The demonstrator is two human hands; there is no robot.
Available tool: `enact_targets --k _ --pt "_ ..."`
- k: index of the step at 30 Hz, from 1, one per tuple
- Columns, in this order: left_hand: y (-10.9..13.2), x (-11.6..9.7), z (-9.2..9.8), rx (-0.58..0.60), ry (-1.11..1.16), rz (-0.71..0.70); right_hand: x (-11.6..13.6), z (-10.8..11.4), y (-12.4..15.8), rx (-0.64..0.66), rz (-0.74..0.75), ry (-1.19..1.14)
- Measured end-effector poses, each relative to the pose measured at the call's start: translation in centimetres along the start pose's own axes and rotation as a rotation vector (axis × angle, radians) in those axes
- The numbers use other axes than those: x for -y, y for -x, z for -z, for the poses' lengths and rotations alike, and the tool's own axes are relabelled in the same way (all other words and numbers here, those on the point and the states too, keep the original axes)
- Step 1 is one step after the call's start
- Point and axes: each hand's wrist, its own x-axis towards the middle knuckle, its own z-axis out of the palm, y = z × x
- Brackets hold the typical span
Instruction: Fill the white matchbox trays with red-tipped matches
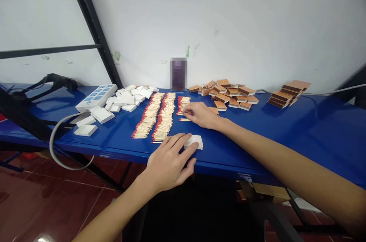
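Observation:
My left hand (173,162) lies over a white matchbox tray (197,142) near the table's front edge, its fingers steadying the tray from above and the side. Fingers pinched together, my right hand (201,114) is at the near end of a short row of red-tipped matches (183,101); its fingertips close on matches there, partly hidden. One loose match (183,119) lies just below those fingertips. To the left, two long rows of matches (148,118) run side by side, heads to the left.
White matchbox trays (124,100) are heaped at the left beside a white-and-blue power strip (97,97). Brown matchbox sleeves (228,91) lie piled behind my right hand, with a stack of sleeves (286,95) farther right. A blurred dark object (178,74) stands against the wall.

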Motion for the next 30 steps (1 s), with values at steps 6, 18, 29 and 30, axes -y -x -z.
enact_targets --k 6,18,29,30 --pt "0.1 0.0 0.0 0.003 -0.001 0.003 0.2 0.4 -0.2 0.037 -0.067 -0.013" --pt "0.1 0.0 0.0 0.009 -0.005 -0.002 0.8 1.2 0.6 0.016 -0.125 -0.109" --pt "0.1 0.0 0.0 -0.006 0.0 -0.002 0.7 0.6 0.0 0.021 -0.105 0.025" --pt "0.1 0.0 -0.1 -0.001 0.0 0.0 0.7 0.5 0.0 0.02 -0.1 0.026"
